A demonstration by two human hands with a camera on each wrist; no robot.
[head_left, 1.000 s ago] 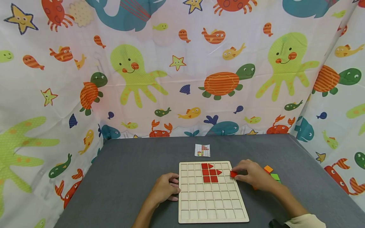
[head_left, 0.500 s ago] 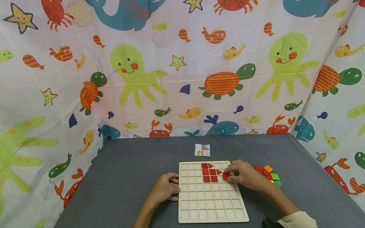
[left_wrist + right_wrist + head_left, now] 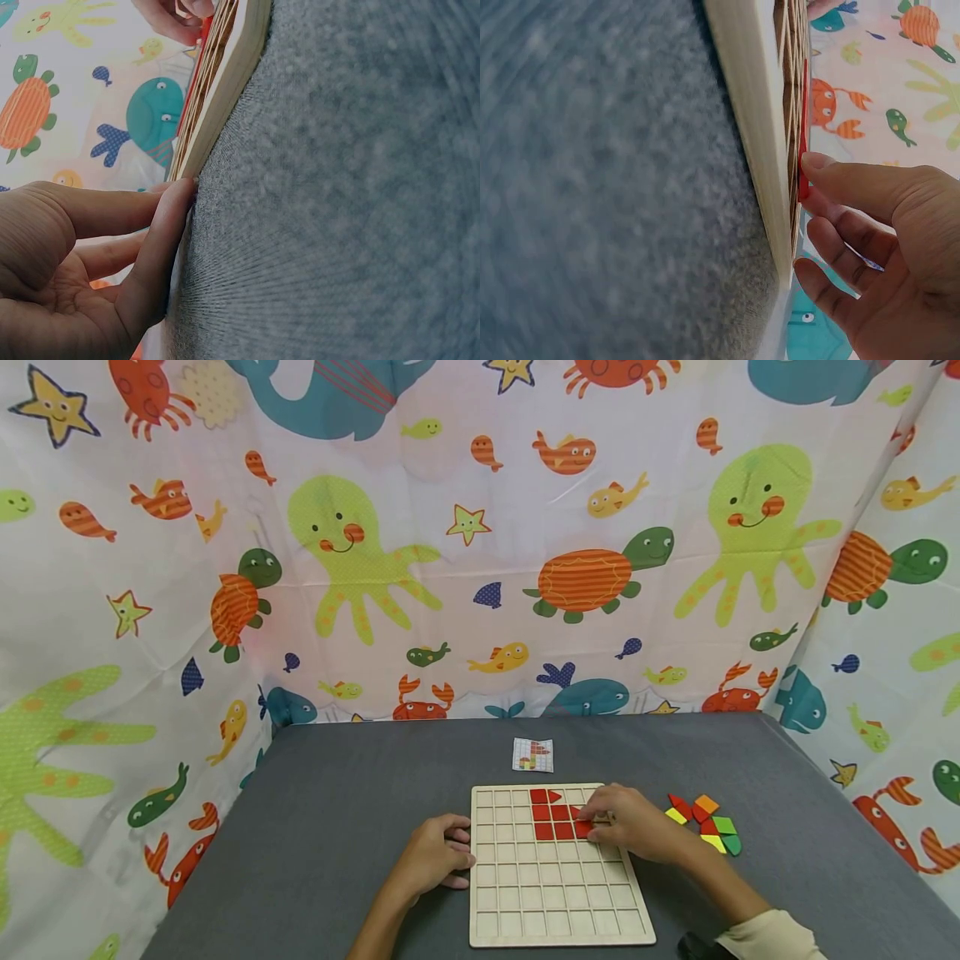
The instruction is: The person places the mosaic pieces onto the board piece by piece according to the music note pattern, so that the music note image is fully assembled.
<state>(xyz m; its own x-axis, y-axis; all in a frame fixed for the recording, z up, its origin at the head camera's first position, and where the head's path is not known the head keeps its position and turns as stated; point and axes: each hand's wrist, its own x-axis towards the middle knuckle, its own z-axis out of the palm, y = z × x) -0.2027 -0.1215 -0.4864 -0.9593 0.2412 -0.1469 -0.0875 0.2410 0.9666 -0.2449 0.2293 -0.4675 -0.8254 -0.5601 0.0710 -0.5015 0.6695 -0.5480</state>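
A wooden grid board (image 3: 525, 922) lies on the table, with red square and pointed tiles (image 3: 561, 812) in its upper cells. At the board's left edge is my left hand (image 3: 435, 853); in the left wrist view its thumb and fingertips hold that edge. My right hand (image 3: 637, 820) reaches over the upper right cells. Its thumb and index finger pinch a red tile (image 3: 804, 186) at the right end of the third row, seen in the head view as a red piece (image 3: 582, 831) partly covered by the fingertips.
A small printed pattern card (image 3: 532, 755) lies beyond the board. To the right sits a loose pile of red, orange, yellow and green tiles (image 3: 705, 822). A curtain with sea animals (image 3: 465, 577) hangs behind the grey table (image 3: 360, 777).
My right hand has carried the red tile leftward from the board's right edge to the third row beside the other red squares. My left hand stays where it was.
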